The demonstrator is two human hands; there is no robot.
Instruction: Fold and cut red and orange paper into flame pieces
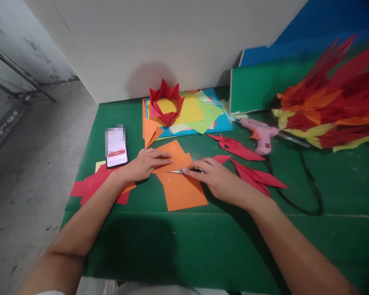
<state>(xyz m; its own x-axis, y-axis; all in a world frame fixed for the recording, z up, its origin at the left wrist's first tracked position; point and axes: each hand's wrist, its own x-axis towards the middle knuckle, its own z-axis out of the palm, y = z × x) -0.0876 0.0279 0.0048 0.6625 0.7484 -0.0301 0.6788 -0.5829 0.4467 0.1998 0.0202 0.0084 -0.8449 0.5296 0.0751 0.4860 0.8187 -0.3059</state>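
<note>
My left hand [147, 164] lies with its fingers stretched out across an orange piece of paper [176, 150], pressing it against the table. Scissors [177, 171] are gripped in my right hand [213, 174], and their blades point left along the lower edge of that paper. Under the blades and nearer to me lie square orange sheets [184, 196], partly overlapping. How far the blades are apart cannot be made out. A folded orange paper piece [152, 133] stands just beyond my left hand. Red folded paper pieces [255, 178] rest beside my right hand.
A phone [117, 147] and red paper scraps [95, 184] lie at the left. Behind are coloured sheets [193, 108] with a red paper ring [180, 107] on top. A pink glue gun [261, 133], its black cable [307, 212] and a flame-like paper bunch [332, 106] occupy the right.
</note>
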